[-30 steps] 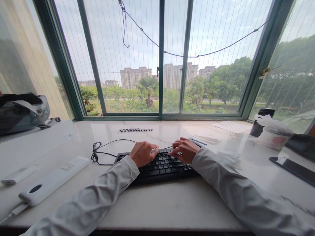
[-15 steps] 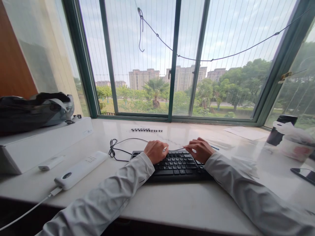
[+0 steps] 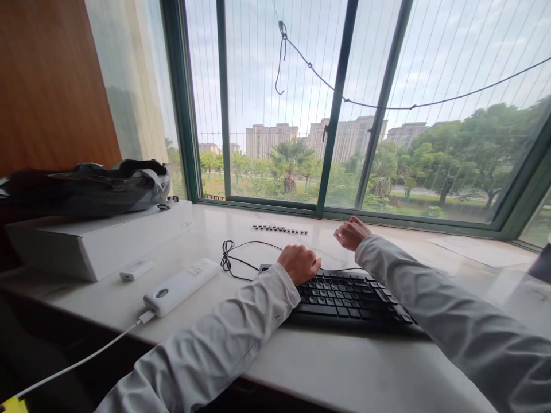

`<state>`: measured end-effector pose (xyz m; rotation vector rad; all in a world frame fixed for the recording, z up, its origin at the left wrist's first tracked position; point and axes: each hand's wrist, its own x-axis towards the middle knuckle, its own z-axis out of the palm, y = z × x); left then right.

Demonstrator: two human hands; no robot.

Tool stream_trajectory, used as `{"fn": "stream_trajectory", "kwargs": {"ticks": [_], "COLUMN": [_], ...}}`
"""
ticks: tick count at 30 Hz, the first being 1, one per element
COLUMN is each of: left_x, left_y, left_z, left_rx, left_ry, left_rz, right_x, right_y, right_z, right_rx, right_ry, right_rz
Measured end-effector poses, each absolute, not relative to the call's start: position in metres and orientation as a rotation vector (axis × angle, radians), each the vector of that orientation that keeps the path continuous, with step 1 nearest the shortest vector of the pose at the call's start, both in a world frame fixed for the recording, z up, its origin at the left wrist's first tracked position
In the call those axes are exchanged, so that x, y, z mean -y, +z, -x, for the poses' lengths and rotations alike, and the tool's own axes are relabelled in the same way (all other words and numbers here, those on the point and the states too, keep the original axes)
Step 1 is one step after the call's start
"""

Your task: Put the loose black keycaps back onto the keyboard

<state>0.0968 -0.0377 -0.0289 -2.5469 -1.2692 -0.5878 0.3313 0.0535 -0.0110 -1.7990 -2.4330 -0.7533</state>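
Note:
A black keyboard lies on the white sill, its cable coiled behind its left end. My left hand rests over the keyboard's upper left keys with fingers curled closed; whatever they hold, if anything, is hidden. Beyond the keyboard's back edge, my right hand is raised over the sill with its fingers drawn together. I cannot make out anything between them. Left of that hand runs a row of small black keycaps, several of them, near the window.
To the left lie a white power bank with a white cable plugged in and a small white device. Behind them a white box carries a dark bag. Paper lies at the right by the window frame.
My right hand has left the keyboard and moved away from me, toward the window and the row of keycaps. My left hand stays over the keyboard. The view has turned left.

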Motion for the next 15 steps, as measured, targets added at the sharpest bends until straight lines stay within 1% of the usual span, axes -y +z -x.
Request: {"fn": "stream_trajectory", "kwargs": {"ticks": [7,15], "left_x": [0.035,0.032], "left_y": [-0.030,-0.031], "left_z": [-0.095,-0.094], "left_rx": [1.243,1.230], "left_ry": [-0.578,-0.536], "left_rz": [2.554,2.575], "right_x": [-0.135,-0.180], "right_y": [-0.024,-0.046], "right_z": [-0.318,-0.280], "right_rx": [2.401,2.382], "right_ry": [-0.648,-0.469], "right_rz": [2.016,2.091]}}
